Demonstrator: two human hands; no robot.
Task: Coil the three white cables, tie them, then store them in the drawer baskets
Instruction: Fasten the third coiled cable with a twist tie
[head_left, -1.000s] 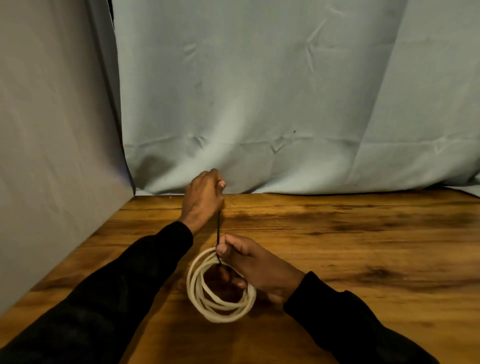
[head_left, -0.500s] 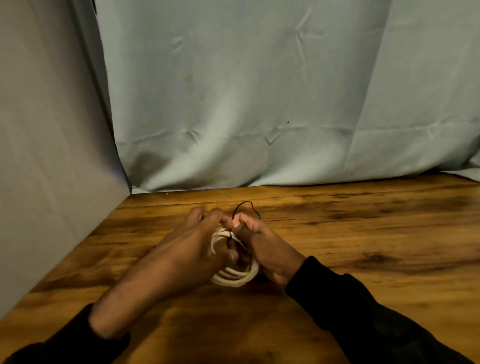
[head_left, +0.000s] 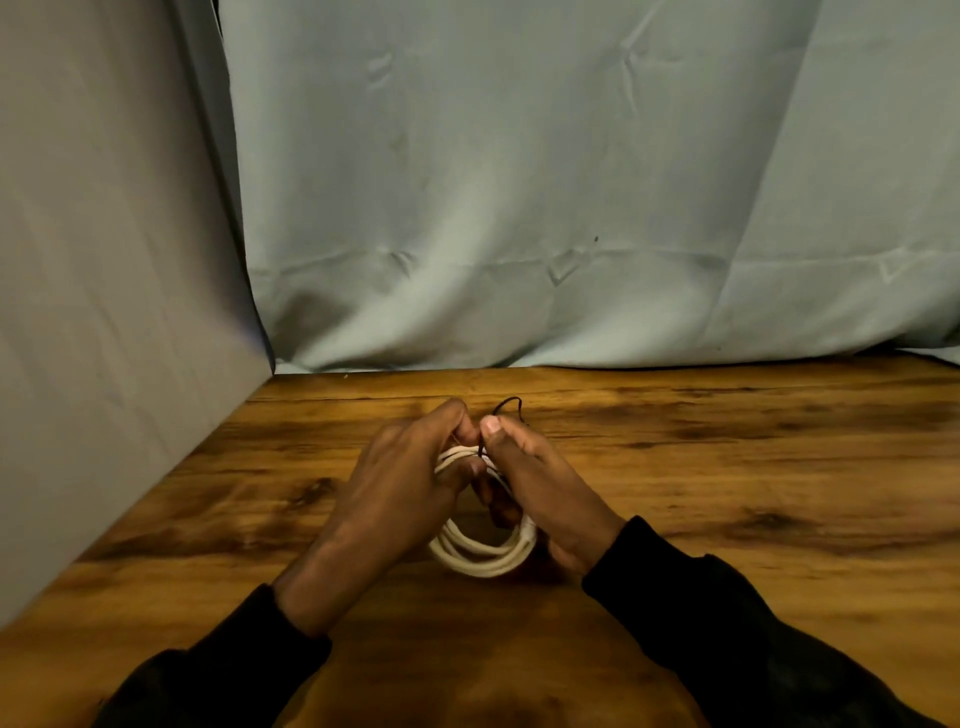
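Pinching tie (head_left: 511, 406) w/ both hands

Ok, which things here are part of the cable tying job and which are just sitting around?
Part of the job:
white cable, coiled
black tie, at the top of the coil
left hand and right hand, both gripping the coil and tie

Just there:
wooden table
blue cloth backdrop

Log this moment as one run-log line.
step: tying coil | left hand: holds white cable coil | right hand: pinches black tie | surface: wooden table
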